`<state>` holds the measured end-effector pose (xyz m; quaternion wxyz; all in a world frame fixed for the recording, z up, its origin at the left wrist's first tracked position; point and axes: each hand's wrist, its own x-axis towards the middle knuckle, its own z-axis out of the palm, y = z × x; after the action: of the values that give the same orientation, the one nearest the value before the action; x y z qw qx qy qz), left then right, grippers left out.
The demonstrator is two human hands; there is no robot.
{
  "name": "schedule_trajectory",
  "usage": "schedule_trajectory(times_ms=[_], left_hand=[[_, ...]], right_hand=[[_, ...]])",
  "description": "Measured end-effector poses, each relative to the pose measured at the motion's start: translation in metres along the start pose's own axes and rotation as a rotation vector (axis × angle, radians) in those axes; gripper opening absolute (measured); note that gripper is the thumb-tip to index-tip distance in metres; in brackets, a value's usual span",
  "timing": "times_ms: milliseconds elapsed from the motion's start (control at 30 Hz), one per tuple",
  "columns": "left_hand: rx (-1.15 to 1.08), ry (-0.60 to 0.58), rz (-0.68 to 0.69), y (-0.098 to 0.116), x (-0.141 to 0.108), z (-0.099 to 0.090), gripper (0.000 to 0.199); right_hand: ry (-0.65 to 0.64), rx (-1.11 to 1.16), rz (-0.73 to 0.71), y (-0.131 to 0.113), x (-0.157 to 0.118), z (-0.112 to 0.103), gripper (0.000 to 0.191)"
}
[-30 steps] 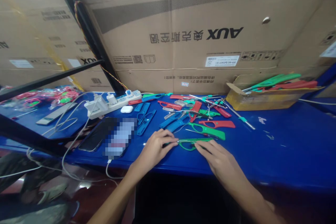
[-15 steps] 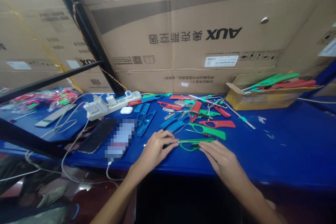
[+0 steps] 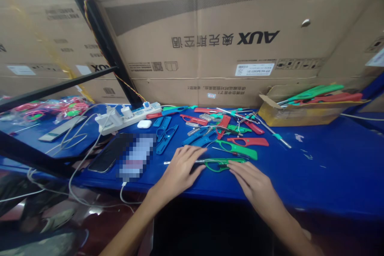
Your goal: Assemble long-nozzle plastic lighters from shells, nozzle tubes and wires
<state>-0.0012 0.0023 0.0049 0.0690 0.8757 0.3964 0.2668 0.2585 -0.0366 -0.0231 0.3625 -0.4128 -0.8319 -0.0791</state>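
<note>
A green lighter shell [image 3: 213, 167] lies on the blue table near its front edge, with a metal rod [image 3: 167, 163] running out to its left. Over the rod is my left hand [image 3: 183, 168], its thumb and fingers apart. My right hand [image 3: 252, 176] has its fingertips pressed on the right end of the green shell. Just behind are another green shell [image 3: 247, 151], a red shell [image 3: 249, 141] and several blue, red and clear parts in a loose pile.
An open carton [image 3: 300, 115] of green and red lighters stands at the back right. To the left are a power strip [image 3: 132, 119], a white earphone case [image 3: 144, 124], a black phone [image 3: 109, 154] and a charging phone [image 3: 138, 156]. Cardboard [image 3: 210, 16] rises behind.
My left hand has opened, its thumb and fingers parting from the rod near the green shell. More of the rod now shows. My right hand has stayed at the shell's right end.
</note>
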Motion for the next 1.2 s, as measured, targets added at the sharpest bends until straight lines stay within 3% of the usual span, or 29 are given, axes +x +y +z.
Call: schedule_trajectory(times_ms=[133, 300, 633, 900, 1033, 1200], left_hand=[[-0.011, -0.003, 0.078, 0.022, 0.011, 0.004, 0.018], [0.052, 0.001, 0.061, 0.038, 0.023, 0.021, 0.012], [0.051, 0.022, -0.023, 0.044, 0.029, 0.027, 0.004], [0.201, -0.006, 0.107, 0.043, 0.034, 0.024, 0.008], [0.171, 0.059, 0.181, 0.038, 0.027, 0.025, 0.011], [0.092, 0.122, 0.163, 0.035, 0.021, 0.030, 0.013]], right_hand=[[0.027, 0.034, 0.025, 0.000, 0.002, 0.000, 0.028], [0.037, 0.060, 0.045, 0.002, 0.000, 0.002, 0.027], [-0.030, 0.112, 0.038, 0.000, 0.004, -0.002, 0.029], [-0.051, 0.172, 0.079, 0.002, 0.005, -0.004, 0.028], [-0.040, 0.177, 0.100, 0.001, 0.005, -0.004, 0.026], [-0.031, 0.166, 0.108, -0.002, 0.007, -0.007, 0.026]])
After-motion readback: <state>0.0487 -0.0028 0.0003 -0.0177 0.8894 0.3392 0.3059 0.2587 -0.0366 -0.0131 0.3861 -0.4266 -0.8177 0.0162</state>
